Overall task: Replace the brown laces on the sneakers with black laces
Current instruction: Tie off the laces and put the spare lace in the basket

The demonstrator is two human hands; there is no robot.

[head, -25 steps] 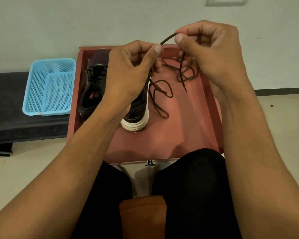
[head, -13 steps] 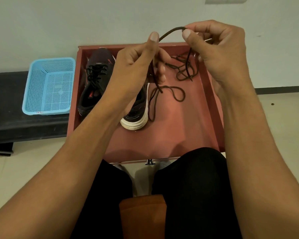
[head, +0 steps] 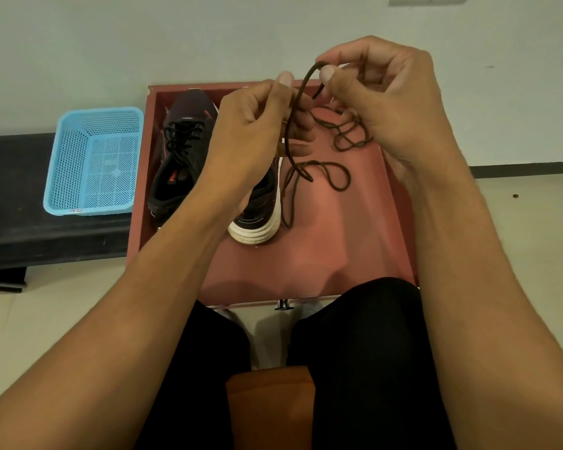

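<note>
The left hand (head: 251,125) & right hand (head: 390,102) pinch the brown lace (head: 303,87): light, limp, thin; prob. best gripped near its stiff tip.

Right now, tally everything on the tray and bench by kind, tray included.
Sneakers: 2
Black lace: 1, in the left-side sneaker
Brown lace: 1 for certain, pinched by left hand and right hand; I can't tell whether the loose loops are a second lace
Red tray: 1
Blue basket: 1
Total: 6
</note>
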